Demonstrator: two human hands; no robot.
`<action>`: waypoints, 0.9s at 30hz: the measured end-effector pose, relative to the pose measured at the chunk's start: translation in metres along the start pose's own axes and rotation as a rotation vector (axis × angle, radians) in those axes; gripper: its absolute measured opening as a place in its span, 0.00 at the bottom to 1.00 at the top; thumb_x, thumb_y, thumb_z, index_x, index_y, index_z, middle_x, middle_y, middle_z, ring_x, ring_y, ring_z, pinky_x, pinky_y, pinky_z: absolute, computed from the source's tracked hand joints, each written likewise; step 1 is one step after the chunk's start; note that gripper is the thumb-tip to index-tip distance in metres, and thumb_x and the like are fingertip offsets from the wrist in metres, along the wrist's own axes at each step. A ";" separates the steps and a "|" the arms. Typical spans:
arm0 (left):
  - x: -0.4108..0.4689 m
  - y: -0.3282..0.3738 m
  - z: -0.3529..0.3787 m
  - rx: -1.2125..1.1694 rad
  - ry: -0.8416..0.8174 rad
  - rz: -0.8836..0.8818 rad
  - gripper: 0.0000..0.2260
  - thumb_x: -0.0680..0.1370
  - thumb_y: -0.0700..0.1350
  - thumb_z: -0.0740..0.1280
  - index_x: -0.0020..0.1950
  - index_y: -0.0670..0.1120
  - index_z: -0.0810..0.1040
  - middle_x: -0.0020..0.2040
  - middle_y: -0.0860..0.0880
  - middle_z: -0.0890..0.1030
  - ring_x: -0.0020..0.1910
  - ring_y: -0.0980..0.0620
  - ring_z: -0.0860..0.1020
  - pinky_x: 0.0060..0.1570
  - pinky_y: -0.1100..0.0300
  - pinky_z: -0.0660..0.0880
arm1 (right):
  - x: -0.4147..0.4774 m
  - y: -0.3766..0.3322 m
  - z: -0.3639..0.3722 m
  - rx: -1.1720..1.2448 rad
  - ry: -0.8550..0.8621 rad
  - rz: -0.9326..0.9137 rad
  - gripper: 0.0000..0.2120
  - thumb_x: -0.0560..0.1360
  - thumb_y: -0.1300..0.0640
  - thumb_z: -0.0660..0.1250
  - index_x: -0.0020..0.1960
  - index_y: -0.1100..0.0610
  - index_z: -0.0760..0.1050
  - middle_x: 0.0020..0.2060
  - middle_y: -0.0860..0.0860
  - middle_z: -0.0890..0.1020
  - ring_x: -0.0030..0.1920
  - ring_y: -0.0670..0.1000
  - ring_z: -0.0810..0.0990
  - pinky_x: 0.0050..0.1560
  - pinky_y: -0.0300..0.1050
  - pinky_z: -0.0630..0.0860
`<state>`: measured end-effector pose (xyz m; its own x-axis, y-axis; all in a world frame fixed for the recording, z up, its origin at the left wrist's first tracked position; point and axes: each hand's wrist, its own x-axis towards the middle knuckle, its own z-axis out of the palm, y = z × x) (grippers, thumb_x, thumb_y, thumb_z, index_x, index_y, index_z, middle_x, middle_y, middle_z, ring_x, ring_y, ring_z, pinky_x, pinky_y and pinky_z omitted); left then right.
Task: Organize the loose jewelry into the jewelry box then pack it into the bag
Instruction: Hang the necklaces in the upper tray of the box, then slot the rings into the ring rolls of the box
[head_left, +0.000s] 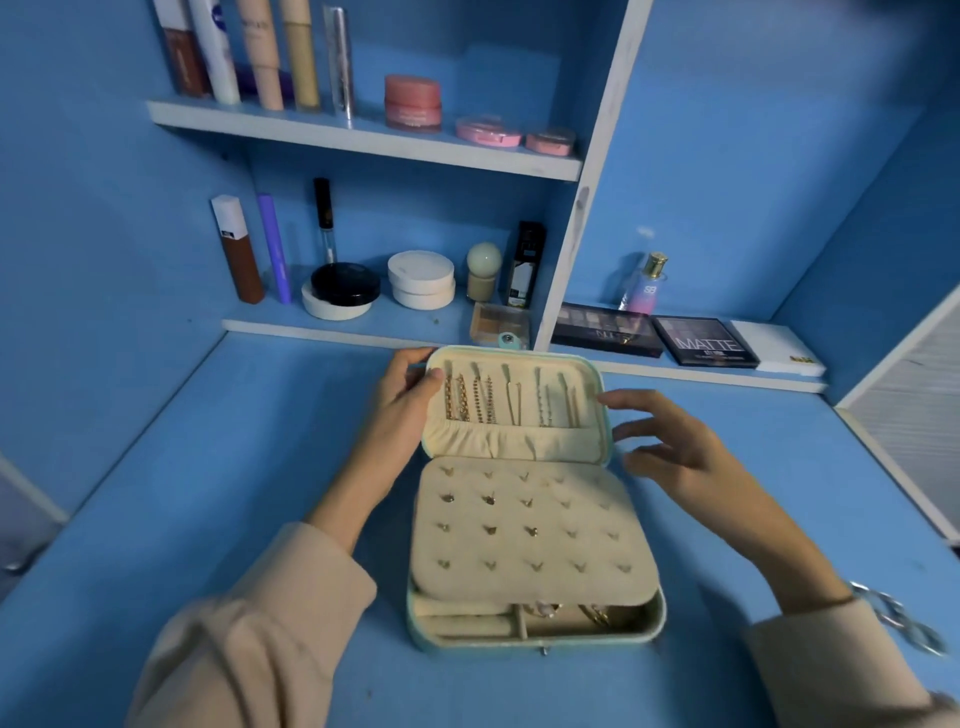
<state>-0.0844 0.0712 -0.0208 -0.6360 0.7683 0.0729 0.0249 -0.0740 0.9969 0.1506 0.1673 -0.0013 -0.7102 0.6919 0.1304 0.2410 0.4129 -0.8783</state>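
**Jewelry box open on the bench, hands at its lid**

I am seeing the jewelry box (467, 643) lying open mid-bench (208, 519), its stud-earring panel (519, 543) facing up. Beyond it the lid (519, 441) is standing raised, chains (467, 400) hanging inside. The left hand (402, 410) is gripping the lid's 9 o'clock edge. The right hand (675, 452) is hovering, fingers spread, just beside its 3 o'clock edge. Palettes (704, 340) are sitting on the shelf (675, 372) at 1 o'clock.

A blue desk (234, 493) lies under the left hand (405, 410) and right hand (691, 457). Beyond the left hand, a lower shelf (332, 328) and upper shelf (363, 139) cross the blue wall (727, 156). A white upright (589, 208) rises beyond the right hand.
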 end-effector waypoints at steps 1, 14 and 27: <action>0.001 -0.003 -0.001 0.039 -0.005 0.001 0.07 0.80 0.38 0.60 0.56 0.46 0.74 0.48 0.52 0.79 0.46 0.58 0.77 0.44 0.69 0.74 | -0.006 0.001 -0.005 0.007 -0.066 0.017 0.22 0.66 0.63 0.61 0.57 0.49 0.74 0.59 0.47 0.76 0.55 0.49 0.76 0.51 0.38 0.75; 0.006 -0.019 -0.007 0.319 0.042 0.071 0.10 0.79 0.39 0.63 0.57 0.41 0.79 0.47 0.50 0.81 0.43 0.58 0.78 0.41 0.71 0.72 | -0.028 -0.005 -0.019 0.001 -0.250 0.026 0.15 0.67 0.60 0.69 0.52 0.48 0.78 0.61 0.42 0.74 0.65 0.45 0.72 0.62 0.45 0.70; -0.001 -0.018 -0.012 0.054 0.068 0.059 0.14 0.77 0.41 0.65 0.63 0.46 0.75 0.56 0.47 0.79 0.56 0.51 0.76 0.61 0.58 0.70 | -0.016 -0.016 -0.017 0.119 -0.054 0.035 0.11 0.65 0.59 0.73 0.45 0.62 0.77 0.51 0.51 0.82 0.50 0.54 0.81 0.51 0.36 0.75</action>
<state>-0.0934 0.0646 -0.0392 -0.6830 0.7185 0.1315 0.1046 -0.0819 0.9911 0.1697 0.1599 0.0182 -0.7380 0.6704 0.0766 0.1886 0.3139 -0.9305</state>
